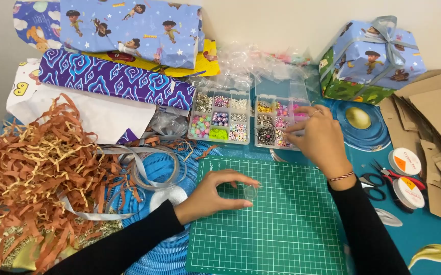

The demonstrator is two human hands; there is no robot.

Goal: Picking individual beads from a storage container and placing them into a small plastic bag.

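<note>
My left hand (pixel 215 192) rests on the green cutting mat (pixel 281 229), its thumb and fingers curled around a small clear round container (pixel 249 192). My right hand (pixel 318 135) reaches over the right bead organizer box (pixel 276 117), fingertips pinched down among its compartments of pink, gold and dark beads; whether a bead is held is hidden. A second bead box (pixel 220 117) with green, purple and white beads stands just to the left of it.
Rolls of wrapping paper (pixel 123 76) and a heap of shredded brown paper (pixel 32 173) fill the left. Silver ribbon (pixel 149 168) lies beside the mat. On the right are a wrapped gift box (pixel 371 58), cardboard pieces (pixel 439 132), scissors (pixel 378 181) and two cord spools (pixel 405 162).
</note>
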